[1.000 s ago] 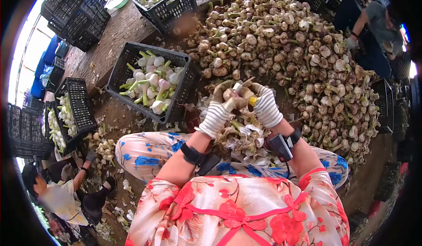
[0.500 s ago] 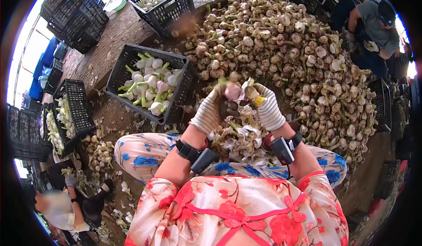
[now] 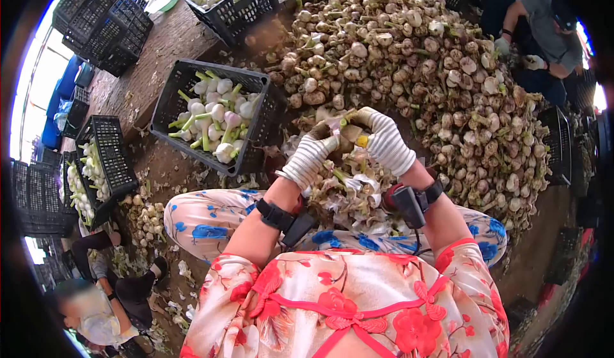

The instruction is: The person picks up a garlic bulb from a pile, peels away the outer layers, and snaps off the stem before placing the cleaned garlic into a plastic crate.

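Note:
Striped gloves with dirty fingertips cover both hands, which meet in front of my lap. My left hand (image 3: 312, 158) is closed around a garlic bulb (image 3: 335, 125), its pinkish-white skin and green stem end showing at the fingertips. Beside it, my right hand (image 3: 386, 142) curls its fingers at the stem end. A small tool with a yellow part (image 3: 362, 140) shows in that palm; its working end is hidden. Under the hands lies a heap of peeled garlic skins (image 3: 352, 195). To the left, a black crate (image 3: 167, 112) holds cleaned garlic bulbs with short green stems.
A large pile of unpeeled garlic (image 3: 409, 57) spreads ahead and to the right. More crates of garlic stand at the left (image 3: 112, 160) and upper left (image 3: 238, 14). One person (image 3: 543, 32) sits beyond the pile, another person (image 3: 102, 307) at lower left.
The garlic bulb has turned, so its stem end now faces up between the hands. My right hand has closed in towards it, and the tool has tucked further into the palm.

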`<action>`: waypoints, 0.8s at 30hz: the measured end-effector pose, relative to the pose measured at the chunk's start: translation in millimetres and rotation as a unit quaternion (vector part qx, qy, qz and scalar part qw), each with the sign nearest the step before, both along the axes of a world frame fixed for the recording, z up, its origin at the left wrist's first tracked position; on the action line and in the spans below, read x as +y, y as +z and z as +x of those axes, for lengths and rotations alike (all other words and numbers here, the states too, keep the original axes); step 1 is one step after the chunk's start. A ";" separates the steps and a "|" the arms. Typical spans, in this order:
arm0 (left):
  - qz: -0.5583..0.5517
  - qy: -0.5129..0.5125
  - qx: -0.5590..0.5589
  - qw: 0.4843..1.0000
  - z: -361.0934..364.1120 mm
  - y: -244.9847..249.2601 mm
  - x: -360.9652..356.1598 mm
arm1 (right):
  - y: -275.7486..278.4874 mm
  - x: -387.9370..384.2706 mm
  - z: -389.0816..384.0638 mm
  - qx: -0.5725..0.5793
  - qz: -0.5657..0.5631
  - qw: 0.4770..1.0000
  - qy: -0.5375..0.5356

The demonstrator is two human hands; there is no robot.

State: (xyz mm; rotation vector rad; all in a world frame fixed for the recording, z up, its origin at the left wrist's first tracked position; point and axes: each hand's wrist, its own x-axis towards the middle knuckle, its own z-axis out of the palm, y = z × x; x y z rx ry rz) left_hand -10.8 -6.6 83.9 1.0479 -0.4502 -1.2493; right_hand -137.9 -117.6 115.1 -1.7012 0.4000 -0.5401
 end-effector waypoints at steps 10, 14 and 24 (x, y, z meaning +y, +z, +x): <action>-0.052 -0.041 0.104 0.992 -0.6 11.0 5.9 | -22.8 4.0 0.3 -0.136 0.471 0.868 -0.076; -0.066 -0.028 0.051 0.996 -3.2 10.4 4.5 | -13.0 22.2 4.8 -0.100 0.371 0.912 -0.142; -0.063 -0.077 -0.047 0.994 5.0 20.3 1.4 | -11.6 -10.5 -5.8 0.054 0.107 0.992 -0.024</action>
